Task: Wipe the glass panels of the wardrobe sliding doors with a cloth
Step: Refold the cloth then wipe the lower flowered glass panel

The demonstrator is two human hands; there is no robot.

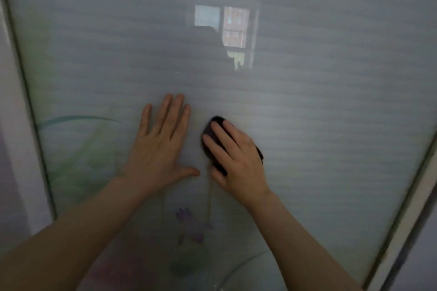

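A frosted glass panel (307, 125) is filling nearly the whole view, its frame (30, 125) running down either side. A window's reflection is showing on the glass above both hands. The left hand (160, 149) is lying flat on the glass with fingers straight, holding nothing. Just beside it, the right hand (236, 160) is pressing a dark cloth (211, 132) against the glass, fingers spread over it. A faint purple flower print (189, 227) is sitting below the hands.

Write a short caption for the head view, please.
Right hand presses a dark cloth on the frosted glass panel; left hand rests flat beside it.
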